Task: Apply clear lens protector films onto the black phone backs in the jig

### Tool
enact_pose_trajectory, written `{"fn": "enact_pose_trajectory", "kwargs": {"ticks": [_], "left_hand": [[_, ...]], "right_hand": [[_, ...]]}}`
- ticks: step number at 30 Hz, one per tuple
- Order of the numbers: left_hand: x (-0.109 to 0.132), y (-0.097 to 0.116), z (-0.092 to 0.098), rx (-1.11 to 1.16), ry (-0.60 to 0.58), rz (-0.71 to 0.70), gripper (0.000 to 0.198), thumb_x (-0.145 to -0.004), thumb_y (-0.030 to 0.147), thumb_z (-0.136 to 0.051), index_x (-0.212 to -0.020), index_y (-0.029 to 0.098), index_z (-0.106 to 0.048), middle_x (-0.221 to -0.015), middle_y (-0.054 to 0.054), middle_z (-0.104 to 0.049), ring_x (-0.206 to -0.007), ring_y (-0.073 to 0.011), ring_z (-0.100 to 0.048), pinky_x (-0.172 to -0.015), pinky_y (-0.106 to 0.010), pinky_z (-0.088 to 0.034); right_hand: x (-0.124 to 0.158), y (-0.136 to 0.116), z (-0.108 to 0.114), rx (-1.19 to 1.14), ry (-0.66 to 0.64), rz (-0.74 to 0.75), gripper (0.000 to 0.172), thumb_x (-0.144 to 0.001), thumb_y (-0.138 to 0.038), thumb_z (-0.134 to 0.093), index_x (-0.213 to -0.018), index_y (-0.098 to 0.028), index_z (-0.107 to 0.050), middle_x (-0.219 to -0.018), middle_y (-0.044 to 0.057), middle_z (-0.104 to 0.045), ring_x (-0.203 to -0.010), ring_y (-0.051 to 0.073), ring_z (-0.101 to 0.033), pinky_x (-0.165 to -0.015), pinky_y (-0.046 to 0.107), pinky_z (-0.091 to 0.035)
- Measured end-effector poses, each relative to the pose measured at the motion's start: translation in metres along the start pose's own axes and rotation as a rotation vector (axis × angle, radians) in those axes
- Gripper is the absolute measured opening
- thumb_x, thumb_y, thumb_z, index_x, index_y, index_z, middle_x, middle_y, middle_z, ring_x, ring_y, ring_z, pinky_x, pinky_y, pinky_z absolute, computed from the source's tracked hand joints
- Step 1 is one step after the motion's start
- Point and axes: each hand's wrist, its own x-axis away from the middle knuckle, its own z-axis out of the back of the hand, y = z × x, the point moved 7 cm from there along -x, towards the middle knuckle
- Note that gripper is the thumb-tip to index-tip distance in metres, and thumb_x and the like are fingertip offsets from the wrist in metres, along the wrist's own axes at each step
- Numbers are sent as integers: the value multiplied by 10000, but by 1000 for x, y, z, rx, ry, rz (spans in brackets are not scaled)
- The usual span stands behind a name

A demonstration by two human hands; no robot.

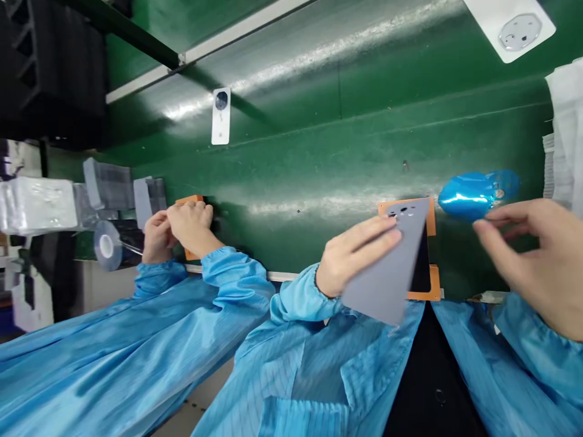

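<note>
Your left hand [348,261] grips a gray panel [387,279], which slackening could drop; whether your right hand [542,258] holds anything is unclear.

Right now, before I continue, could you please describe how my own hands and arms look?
Your left hand and right hand are bare; no glove shows on either. Your left sleeve and right sleeve are light blue, long and loose, with wrinkled cloth and gathered cuffs. The right side is a little blurred.
</note>
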Motion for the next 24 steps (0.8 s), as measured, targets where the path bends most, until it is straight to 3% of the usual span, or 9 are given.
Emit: {"fn": "enact_pose_trajectory", "kwargs": {"ticks": [3,6,10,15,20,24], "left_hand": [[5,23,-17,-262,-108,-289,338,-1041,152,-589,-1372,144,-659,-1410,-170,-694,-1440,-288,-600,-1138,-431,-604],[9,20,-31,-355,-123,-318,348,-1043,149,-572,-1378,84,-638,-1375,-209,-698,-1468,-301,-571,-1156,-433,-588],[15,14,-41,-391,-108,-282,375,-1051,185,-579,-1412,92,-613,-1386,-197,-696,-1458,-292,-582,-1147,-431,-596],[17,14,-44,-422,-97,-257,386,-1050,160,-555,-1428,102,-604,-1382,-180,-700,-1439,-282,-599,-1142,-415,-599],[15,12,-45,-472,-144,-227,355,-1048,147,-549,-1396,122,-615,-1362,-173,-715,-1371,-279,-654,-1128,-416,-600],[14,4,-49,-522,-249,-162,390,-1064,236,-538,-1432,112,-581,-1450,-256,-643,-1398,-345,-627,-1144,-504,-564]], "right_hand": [[14,-48,-9,-111,-117,363,326,-958,-153,-711,-1280,-201,-686,-1233,106,-767,-1064,262,-768,-928,391,-647],[30,-60,-27,-113,-201,529,425,-961,-29,-634,-1368,-148,-657,-1313,149,-744,-1223,298,-729,-1049,443,-634],[37,-58,-42,-76,-218,584,422,-942,24,-630,-1354,-62,-651,-1290,194,-748,-1206,321,-739,-1047,466,-647],[37,-58,-43,-62,-175,588,437,-940,18,-639,-1373,-39,-630,-1282,199,-752,-1191,321,-747,-1048,461,-652],[38,-48,-50,-47,-202,571,484,-979,19,-559,-1447,-103,-592,-1351,171,-731,-1249,288,-727,-1069,429,-639],[36,-42,-57,-42,-223,578,456,-991,3,-550,-1429,-103,-617,-1352,162,-736,-1277,309,-710,-1060,459,-633]]}}
